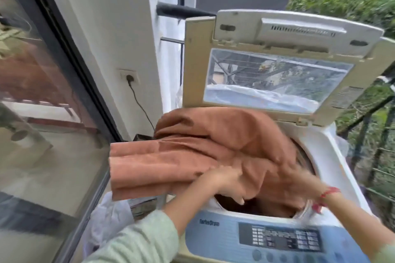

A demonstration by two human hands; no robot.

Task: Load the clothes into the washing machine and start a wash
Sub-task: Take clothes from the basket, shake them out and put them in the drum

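Now, one brown cloth (203, 147) over one washer (213, 239), left hand (226, 179) fingers gripping it, right hand (299, 177) unclear.

The cloth (203, 151) is matt, soft brown fabric. The washer (327, 151) is smooth white plastic, its lid (192, 60) yellowed, dull plastic round a clear, shiny window (277, 79). The panel (213, 239) is glossy blue plastic. The door (42, 92) beside is reflective glass; the wall (102, 17) matt paint.

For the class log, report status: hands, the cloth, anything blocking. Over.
Left hand grips rust-brown cloth; right hand on it, blurred, grip unclear. Cloth partly in drum, rest overhanging washer's left rim. Lid up, nothing blocking.
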